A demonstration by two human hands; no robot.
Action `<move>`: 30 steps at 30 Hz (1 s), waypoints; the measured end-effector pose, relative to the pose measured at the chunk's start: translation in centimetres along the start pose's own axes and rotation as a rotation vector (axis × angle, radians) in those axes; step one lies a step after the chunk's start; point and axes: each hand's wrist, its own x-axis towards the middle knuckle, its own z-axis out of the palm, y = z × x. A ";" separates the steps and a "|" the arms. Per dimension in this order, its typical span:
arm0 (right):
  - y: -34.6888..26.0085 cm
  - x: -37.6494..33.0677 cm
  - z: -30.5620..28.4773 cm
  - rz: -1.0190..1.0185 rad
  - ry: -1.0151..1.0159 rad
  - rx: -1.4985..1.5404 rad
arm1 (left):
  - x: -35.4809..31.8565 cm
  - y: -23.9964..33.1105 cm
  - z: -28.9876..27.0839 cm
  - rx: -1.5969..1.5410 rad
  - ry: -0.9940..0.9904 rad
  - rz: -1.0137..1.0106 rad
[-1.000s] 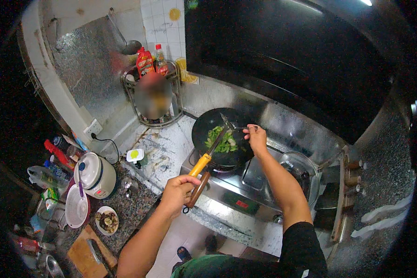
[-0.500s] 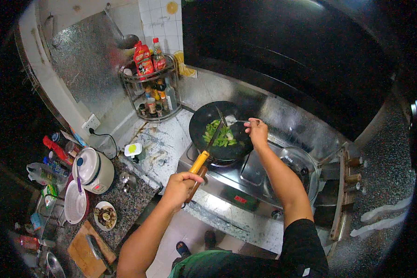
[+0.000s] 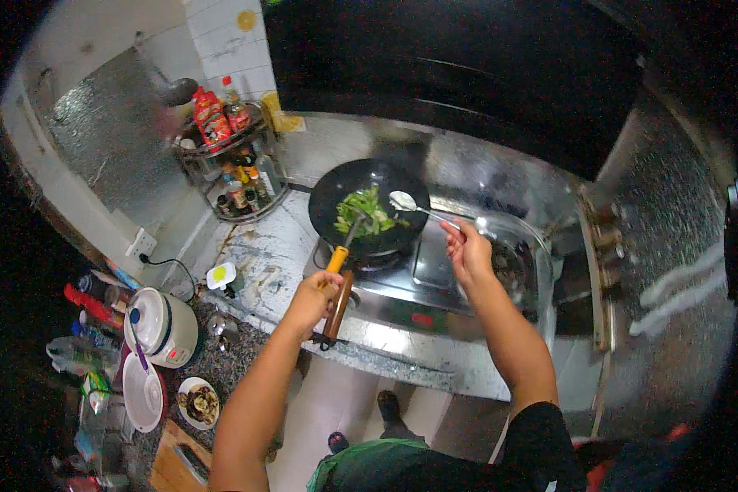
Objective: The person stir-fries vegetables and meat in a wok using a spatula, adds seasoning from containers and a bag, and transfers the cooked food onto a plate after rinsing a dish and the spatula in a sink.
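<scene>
A black wok (image 3: 326,187) sits on the left burner, with cut green vegetables (image 3: 361,215) in it. My left hand (image 3: 313,300) is closed around the yellow handle of a spatula (image 3: 337,259), whose metal blade reaches down into the greens. Alongside that hand runs the wok's brown wooden handle (image 3: 341,305); whether the fingers touch it I cannot tell. Between its fingers my right hand (image 3: 470,252) pinches a metal spoon (image 3: 429,212). White powder (image 3: 402,200) fills the spoon's bowl, held over the wok's right side.
The steel gas stove (image 3: 402,299) has a second burner on the right. A two-tier rack (image 3: 236,217) of bottles stands in the far left corner. On the left counter are a rice cooker (image 3: 178,324), a basket (image 3: 142,402), a plate of dark food (image 3: 198,403) and a cutting board (image 3: 170,459).
The spoon has drawn back to the right, so its powder-filled bowl shows plainly. The spatula blade has sunk lower into the greens. The whole view has shifted a little.
</scene>
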 end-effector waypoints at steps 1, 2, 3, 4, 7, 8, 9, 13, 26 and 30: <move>0.4 -1.7 -1.0 0.030 0.039 0.060 | 0.3 -0.7 -0.4 0.043 -0.021 0.012; 0.8 -3.1 -1.8 0.045 0.049 0.103 | 0.3 -0.7 -0.8 0.103 -0.051 0.021; 1.4 -4.8 -2.4 0.068 0.050 0.144 | -0.3 -1.2 -1.3 0.155 -0.036 0.041; 2.2 -6.5 -3.2 0.091 0.060 0.182 | -0.6 -2.0 -1.7 0.205 -0.028 0.056; 4.1 -13.2 -5.6 0.052 0.145 0.288 | -1.6 -3.7 -2.7 0.265 -0.026 0.034; 4.5 -15.7 -6.5 0.033 0.180 0.310 | -2.3 -3.8 -2.6 0.328 0.013 0.099; 4.8 -19.1 -7.7 -0.014 0.255 0.337 | -1.9 -5.3 -3.1 0.467 0.022 0.354; 10.3 -30.2 -14.5 -0.024 0.510 0.324 | -8.5 -10.1 -4.5 0.437 0.333 0.541; 39.6 -22.1 -41.4 0.084 0.833 0.081 | -36.1 -51.4 -7.1 0.013 0.037 -0.976; 43.0 -11.4 -47.1 0.155 0.595 -0.207 | -36.3 -58.4 -7.9 -0.245 0.260 -1.073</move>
